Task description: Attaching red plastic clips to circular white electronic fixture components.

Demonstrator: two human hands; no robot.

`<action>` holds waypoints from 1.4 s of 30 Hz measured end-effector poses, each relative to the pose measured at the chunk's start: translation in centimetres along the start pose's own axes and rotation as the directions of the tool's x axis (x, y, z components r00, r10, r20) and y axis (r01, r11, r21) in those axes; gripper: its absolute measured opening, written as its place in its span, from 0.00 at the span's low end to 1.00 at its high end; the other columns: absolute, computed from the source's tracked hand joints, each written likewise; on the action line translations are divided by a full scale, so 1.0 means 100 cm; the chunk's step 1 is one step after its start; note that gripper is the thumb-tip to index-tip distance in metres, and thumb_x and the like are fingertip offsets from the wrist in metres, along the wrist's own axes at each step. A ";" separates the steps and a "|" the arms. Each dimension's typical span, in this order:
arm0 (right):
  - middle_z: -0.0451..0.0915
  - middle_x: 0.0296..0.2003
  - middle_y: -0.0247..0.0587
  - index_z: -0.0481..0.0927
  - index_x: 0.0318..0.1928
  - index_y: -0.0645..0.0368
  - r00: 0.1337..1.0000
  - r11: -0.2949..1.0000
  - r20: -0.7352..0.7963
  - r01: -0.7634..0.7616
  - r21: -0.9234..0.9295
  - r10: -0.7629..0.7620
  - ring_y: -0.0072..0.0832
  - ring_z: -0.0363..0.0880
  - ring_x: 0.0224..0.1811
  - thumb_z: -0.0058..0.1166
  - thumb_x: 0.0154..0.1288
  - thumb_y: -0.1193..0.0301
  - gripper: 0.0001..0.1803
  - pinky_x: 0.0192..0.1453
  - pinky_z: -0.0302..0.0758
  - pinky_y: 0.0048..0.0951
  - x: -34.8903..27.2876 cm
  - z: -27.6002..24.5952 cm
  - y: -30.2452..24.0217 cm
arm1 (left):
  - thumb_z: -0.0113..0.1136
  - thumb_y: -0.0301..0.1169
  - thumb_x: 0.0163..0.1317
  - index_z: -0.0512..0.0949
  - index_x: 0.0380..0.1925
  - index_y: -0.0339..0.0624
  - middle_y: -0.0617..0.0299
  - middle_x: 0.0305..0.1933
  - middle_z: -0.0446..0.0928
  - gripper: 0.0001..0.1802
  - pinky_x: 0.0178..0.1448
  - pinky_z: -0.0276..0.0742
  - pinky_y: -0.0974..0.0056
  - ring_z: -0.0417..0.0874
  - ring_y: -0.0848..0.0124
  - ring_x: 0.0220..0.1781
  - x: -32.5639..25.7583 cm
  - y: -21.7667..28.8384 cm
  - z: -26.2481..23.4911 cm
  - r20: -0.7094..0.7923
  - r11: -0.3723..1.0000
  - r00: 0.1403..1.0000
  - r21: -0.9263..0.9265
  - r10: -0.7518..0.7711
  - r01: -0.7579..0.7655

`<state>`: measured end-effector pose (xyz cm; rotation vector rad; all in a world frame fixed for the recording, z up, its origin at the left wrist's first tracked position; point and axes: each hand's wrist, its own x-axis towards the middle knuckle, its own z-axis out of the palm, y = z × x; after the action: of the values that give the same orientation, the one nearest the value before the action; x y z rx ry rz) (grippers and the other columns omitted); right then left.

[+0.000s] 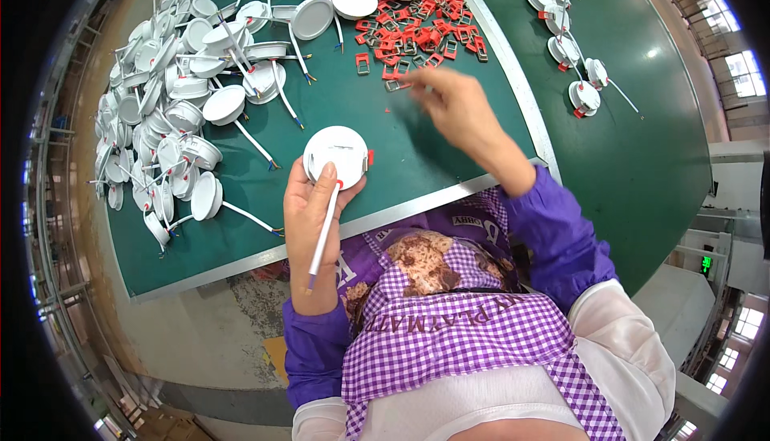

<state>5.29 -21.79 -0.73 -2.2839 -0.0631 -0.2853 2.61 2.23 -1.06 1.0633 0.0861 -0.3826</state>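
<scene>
Gripped in the left hand (309, 216), fingers curled round its rim, a white round lamp (335, 156) sits just above the green table (449, 144), its white lead (323, 232) trailing down across the palm. Right hand (453, 104) reaches to the edge of the red clip pile (417, 28), fingertips pinching, though blur hides what they hold. More lamps (172, 104) are heaped at left.

Factory assembly line: green conveyor belt (642, 144), heaped white lamp housings (172, 88).
</scene>
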 end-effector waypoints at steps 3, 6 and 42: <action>0.79 0.38 0.46 0.83 0.45 0.56 0.982 0.922 -0.040 0.161 -0.351 -0.186 0.43 0.81 0.40 0.53 0.62 0.76 0.11 0.43 0.78 0.42 0.029 0.001 0.036 | 0.52 0.28 0.70 0.65 0.60 0.33 0.47 0.57 0.76 0.21 0.59 0.82 0.51 0.81 0.56 0.57 0.002 0.005 -0.010 0.108 0.980 0.985 -0.132 -0.134 0.148; 0.76 0.41 0.46 0.82 0.42 0.57 0.973 0.863 0.093 0.230 -0.450 -0.211 0.44 0.78 0.47 0.51 0.61 0.77 0.10 0.47 0.77 0.42 0.038 0.000 0.033 | 0.51 0.25 0.68 0.62 0.64 0.32 0.46 0.61 0.72 0.25 0.63 0.79 0.52 0.78 0.55 0.61 0.000 0.000 -0.016 0.197 0.961 0.968 -0.200 -0.153 0.193; 0.80 0.30 0.48 0.77 0.37 0.63 0.981 0.983 0.067 0.177 0.053 -0.181 0.46 0.81 0.32 0.55 0.55 0.83 0.08 0.35 0.77 0.41 -0.045 0.022 -0.064 | 0.65 0.23 0.62 0.75 0.48 0.35 0.64 0.41 0.80 0.15 0.45 0.78 0.73 0.79 0.80 0.41 -0.002 -0.013 0.014 0.030 0.846 0.953 0.453 0.301 -0.281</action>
<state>0.38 -15.66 1.56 -2.2447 -0.3106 -0.2922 1.84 0.52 -1.38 1.5255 -0.1358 -0.0993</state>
